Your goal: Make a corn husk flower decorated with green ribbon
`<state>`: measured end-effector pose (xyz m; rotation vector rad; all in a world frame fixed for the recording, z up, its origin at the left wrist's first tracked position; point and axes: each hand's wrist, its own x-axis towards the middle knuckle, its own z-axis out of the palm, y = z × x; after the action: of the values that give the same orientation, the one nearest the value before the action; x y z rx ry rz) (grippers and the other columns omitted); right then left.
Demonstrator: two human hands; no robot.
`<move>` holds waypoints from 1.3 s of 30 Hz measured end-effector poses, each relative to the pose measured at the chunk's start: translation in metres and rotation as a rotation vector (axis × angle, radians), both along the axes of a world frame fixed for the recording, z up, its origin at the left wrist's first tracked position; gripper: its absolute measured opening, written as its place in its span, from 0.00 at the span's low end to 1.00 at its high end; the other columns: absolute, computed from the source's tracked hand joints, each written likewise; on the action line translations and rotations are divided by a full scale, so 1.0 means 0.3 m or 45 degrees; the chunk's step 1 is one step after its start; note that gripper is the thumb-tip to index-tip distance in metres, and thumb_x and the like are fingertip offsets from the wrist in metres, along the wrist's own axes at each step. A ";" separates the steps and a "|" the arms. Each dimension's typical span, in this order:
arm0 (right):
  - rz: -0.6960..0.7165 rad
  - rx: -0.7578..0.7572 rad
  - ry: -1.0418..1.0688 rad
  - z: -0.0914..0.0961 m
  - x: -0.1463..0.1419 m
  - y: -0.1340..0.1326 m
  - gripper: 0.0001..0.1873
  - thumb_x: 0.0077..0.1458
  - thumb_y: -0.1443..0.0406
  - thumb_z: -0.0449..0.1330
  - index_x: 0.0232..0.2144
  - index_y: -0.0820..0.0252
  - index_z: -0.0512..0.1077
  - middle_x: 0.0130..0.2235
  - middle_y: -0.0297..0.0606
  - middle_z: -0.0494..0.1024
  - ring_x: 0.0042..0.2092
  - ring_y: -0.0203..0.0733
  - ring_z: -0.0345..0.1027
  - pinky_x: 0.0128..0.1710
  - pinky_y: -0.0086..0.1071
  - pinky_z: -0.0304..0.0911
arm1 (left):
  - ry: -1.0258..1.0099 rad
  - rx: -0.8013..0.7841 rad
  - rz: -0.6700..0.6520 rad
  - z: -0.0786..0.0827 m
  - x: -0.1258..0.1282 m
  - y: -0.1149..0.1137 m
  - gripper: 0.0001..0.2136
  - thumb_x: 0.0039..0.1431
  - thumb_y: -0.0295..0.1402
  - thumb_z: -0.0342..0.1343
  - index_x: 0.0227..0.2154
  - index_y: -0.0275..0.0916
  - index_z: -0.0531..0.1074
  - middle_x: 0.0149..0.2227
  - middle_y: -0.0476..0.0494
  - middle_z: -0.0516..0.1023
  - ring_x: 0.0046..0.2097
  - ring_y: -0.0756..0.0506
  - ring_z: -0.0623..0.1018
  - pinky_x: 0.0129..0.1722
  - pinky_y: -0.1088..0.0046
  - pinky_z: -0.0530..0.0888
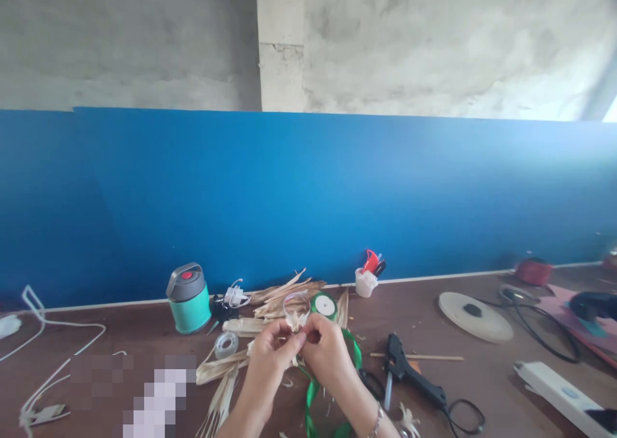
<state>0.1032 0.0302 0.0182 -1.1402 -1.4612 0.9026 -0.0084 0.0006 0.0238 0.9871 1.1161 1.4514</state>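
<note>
Husk piece [295, 323], pale cream: in the fingertips of both hands, in front of the wearer, over the near-middle part of the table [414, 312]. Its frilled, ragged end shows above the fingertips and points away from the wearer, up the view; the opposite end is covered by fingers. Long axis, as far as the exposed part allows, runs roughly fore-and-aft, between the two hands; exact tilt cannot be told. Left hand [274, 353]: closed, thumb laid toward the right, pinching the piece from the left side. Right hand [326, 350]: closed, fingers curled, gripping from the right side, its tips meeting the left thumb. A thin pale ring [296, 296] shows directly behind the frilled end; contact cannot be judged. Further back, dry husk strips [284, 294] lie mostly sideways, with the green ribbon spool [324, 305] at their right. Green ribbon [312, 404] trails toward the wearer below the right hand. Left of the hands: tape roll [226, 345], lying near more husk. Right: black glue gun [409, 368], set diagonally across a thin wooden stick [446, 358].
</note>
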 end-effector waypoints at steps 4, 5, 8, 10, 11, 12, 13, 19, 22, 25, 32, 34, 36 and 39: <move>0.077 0.122 -0.185 0.025 0.017 -0.006 0.04 0.36 0.70 0.64 0.20 0.59 0.73 0.25 0.33 0.71 0.29 0.39 0.62 0.29 0.29 0.55 | -0.094 -0.018 0.001 0.001 -0.023 0.011 0.12 0.43 0.40 0.64 0.21 0.36 0.72 0.24 0.49 0.76 0.29 0.47 0.74 0.30 0.76 0.67; 0.142 0.096 -0.177 0.028 0.022 -0.004 0.05 0.37 0.68 0.65 0.24 0.59 0.75 0.27 0.34 0.73 0.30 0.40 0.63 0.30 0.30 0.56 | -0.133 -0.031 -0.015 0.003 -0.030 0.013 0.12 0.44 0.40 0.64 0.22 0.36 0.72 0.24 0.49 0.75 0.28 0.48 0.73 0.30 0.76 0.67; 0.293 -0.012 -0.099 0.024 0.033 0.008 0.04 0.44 0.65 0.63 0.25 0.60 0.78 0.26 0.35 0.74 0.28 0.38 0.63 0.28 0.30 0.56 | -0.222 -0.034 -0.075 0.008 -0.043 0.016 0.11 0.44 0.39 0.64 0.23 0.36 0.73 0.22 0.51 0.73 0.29 0.49 0.72 0.32 0.76 0.67; 0.324 -0.051 -0.035 0.016 0.034 0.015 0.05 0.45 0.65 0.62 0.22 0.60 0.77 0.23 0.33 0.73 0.25 0.36 0.59 0.26 0.29 0.53 | -0.230 0.000 -0.104 0.005 -0.043 0.017 0.10 0.46 0.38 0.64 0.22 0.36 0.73 0.23 0.50 0.73 0.30 0.48 0.72 0.34 0.75 0.66; 0.322 -0.063 0.000 0.012 0.032 0.017 0.06 0.44 0.65 0.63 0.20 0.60 0.77 0.21 0.33 0.71 0.24 0.35 0.58 0.25 0.29 0.52 | -0.212 0.014 -0.118 0.002 -0.041 0.017 0.11 0.46 0.38 0.63 0.21 0.36 0.73 0.23 0.50 0.73 0.31 0.48 0.72 0.34 0.75 0.66; 0.318 -0.074 0.034 0.009 0.029 0.018 0.07 0.43 0.64 0.63 0.19 0.61 0.76 0.20 0.32 0.70 0.24 0.34 0.56 0.24 0.29 0.51 | -0.185 0.025 -0.122 -0.003 -0.039 0.018 0.11 0.47 0.38 0.63 0.21 0.36 0.73 0.23 0.49 0.73 0.31 0.48 0.72 0.34 0.75 0.66; 0.311 -0.086 0.065 0.008 0.024 0.017 0.07 0.43 0.63 0.64 0.18 0.61 0.76 0.20 0.31 0.69 0.23 0.34 0.55 0.24 0.28 0.50 | -0.154 0.032 -0.106 -0.009 -0.037 0.019 0.11 0.47 0.38 0.63 0.20 0.36 0.72 0.23 0.49 0.73 0.31 0.48 0.71 0.34 0.75 0.66; 0.267 -0.116 0.105 0.015 0.001 0.002 0.12 0.40 0.61 0.66 0.15 0.62 0.72 0.18 0.30 0.66 0.22 0.33 0.54 0.23 0.27 0.50 | 0.051 0.147 0.032 -0.021 -0.029 0.020 0.12 0.47 0.39 0.63 0.20 0.36 0.72 0.24 0.49 0.72 0.31 0.48 0.71 0.33 0.75 0.66; 0.288 -0.077 -0.059 0.023 0.026 0.014 0.11 0.44 0.60 0.63 0.19 0.61 0.75 0.20 0.31 0.71 0.24 0.34 0.58 0.24 0.28 0.53 | 0.108 0.180 0.058 -0.006 -0.029 0.012 0.12 0.48 0.41 0.62 0.23 0.36 0.75 0.27 0.47 0.75 0.35 0.45 0.74 0.37 0.74 0.69; 0.263 -0.037 -0.255 0.026 0.086 0.045 0.12 0.49 0.59 0.58 0.26 0.60 0.78 0.23 0.33 0.74 0.27 0.37 0.62 0.27 0.28 0.56 | 0.094 0.135 0.087 0.001 -0.040 0.014 0.14 0.47 0.44 0.61 0.27 0.36 0.76 0.31 0.45 0.78 0.40 0.41 0.76 0.43 0.69 0.70; 0.144 -0.120 -0.657 -0.053 0.152 0.075 0.11 0.38 0.71 0.60 0.08 0.60 0.71 0.11 0.30 0.64 0.18 0.34 0.56 0.21 0.29 0.48 | 0.253 0.035 0.113 -0.037 -0.080 0.057 0.15 0.49 0.44 0.59 0.31 0.36 0.78 0.37 0.41 0.80 0.46 0.38 0.75 0.46 0.67 0.67; 0.117 -0.139 -0.764 -0.097 0.117 0.058 0.12 0.33 0.74 0.61 0.06 0.59 0.68 0.10 0.32 0.66 0.19 0.35 0.60 0.22 0.29 0.49 | 0.281 -0.019 0.126 -0.043 -0.078 0.067 0.15 0.45 0.44 0.62 0.27 0.35 0.78 0.32 0.42 0.80 0.40 0.39 0.76 0.40 0.68 0.68; 0.080 -0.150 -0.852 -0.140 0.076 0.038 0.11 0.32 0.75 0.61 0.07 0.58 0.69 0.13 0.35 0.71 0.22 0.39 0.65 0.24 0.30 0.52 | 0.286 -0.059 0.143 -0.046 -0.073 0.076 0.14 0.42 0.43 0.64 0.24 0.34 0.76 0.28 0.43 0.78 0.35 0.41 0.76 0.36 0.70 0.68; 0.007 -0.143 -0.928 -0.188 0.037 0.021 0.09 0.33 0.76 0.60 0.14 0.59 0.74 0.24 0.43 0.79 0.31 0.46 0.71 0.31 0.32 0.56 | 0.309 -0.110 0.142 -0.053 -0.072 0.090 0.13 0.39 0.41 0.65 0.22 0.35 0.74 0.23 0.47 0.75 0.30 0.44 0.74 0.32 0.71 0.66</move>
<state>0.1145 0.0365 -0.0382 -1.6535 -2.0047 0.5923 -0.0300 0.0277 0.0079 1.0744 1.4182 1.3840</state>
